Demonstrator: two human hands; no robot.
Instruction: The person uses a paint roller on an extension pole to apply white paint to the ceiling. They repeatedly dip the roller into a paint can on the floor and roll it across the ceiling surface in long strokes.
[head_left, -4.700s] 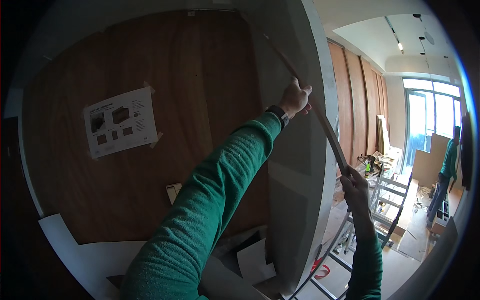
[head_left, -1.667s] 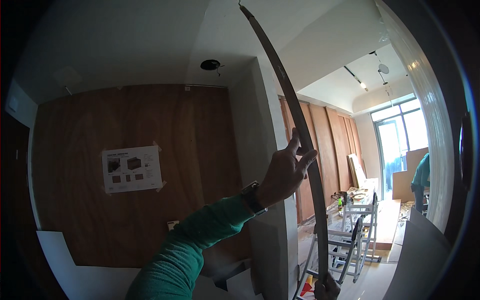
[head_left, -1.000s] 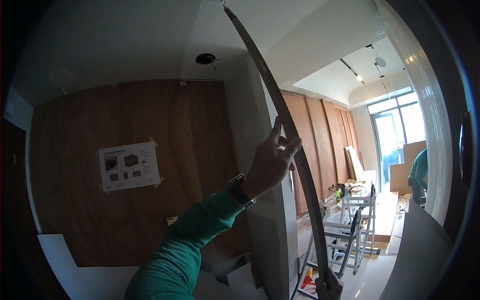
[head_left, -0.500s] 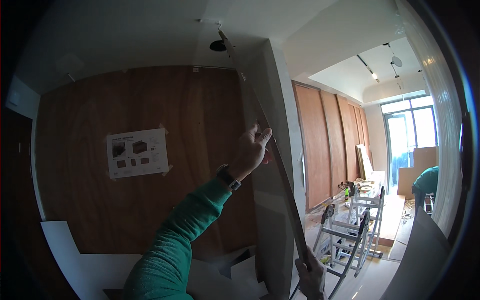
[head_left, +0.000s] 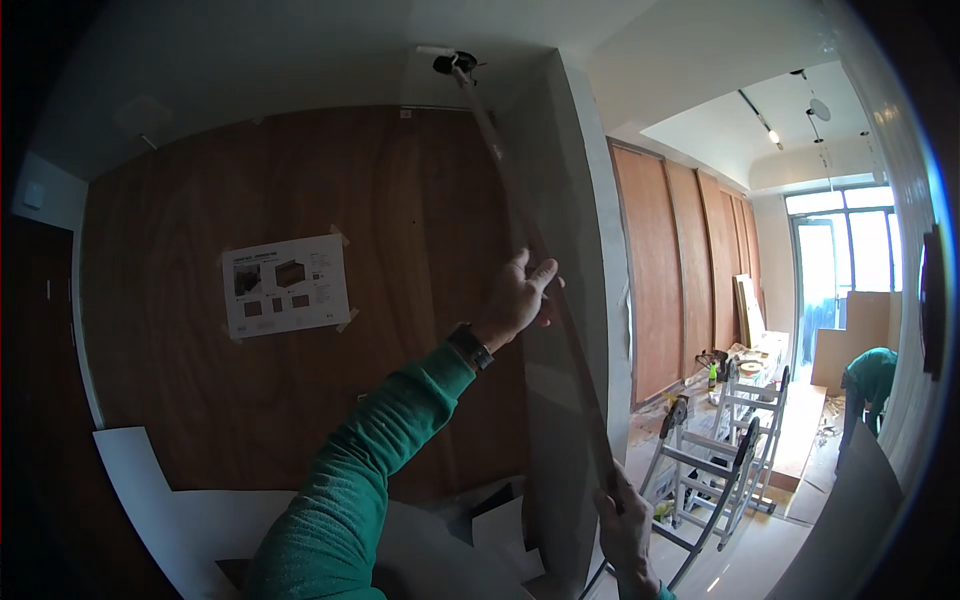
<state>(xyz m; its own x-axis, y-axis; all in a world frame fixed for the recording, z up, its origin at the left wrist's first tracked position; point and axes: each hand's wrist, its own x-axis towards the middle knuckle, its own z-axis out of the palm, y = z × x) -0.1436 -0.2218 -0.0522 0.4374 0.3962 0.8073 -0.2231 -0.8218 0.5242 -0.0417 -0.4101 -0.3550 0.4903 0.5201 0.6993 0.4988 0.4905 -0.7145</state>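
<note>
Got left hand (head_left: 517, 300) plus right hand (head_left: 626, 522) (5 o'clock), fingers curled round a pole (head_left: 581, 375), roller (head_left: 437, 50) up at 12.

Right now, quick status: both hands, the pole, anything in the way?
Right hand gripping pole low; left hand against it higher up. Pole slants up-left toward ceiling, contact unclear. Ladder to the right, seemingly clear of it.

Left of your left hand (head_left: 515, 303) you see a big brown wood wall (head_left: 395, 270). Far past your right hand (head_left: 625, 522), big windows (head_left: 868, 245) glow bright white, and the floor (head_left: 765, 555) is pale. Above both hands, the ceiling (head_left: 300, 60) is dim.
</note>
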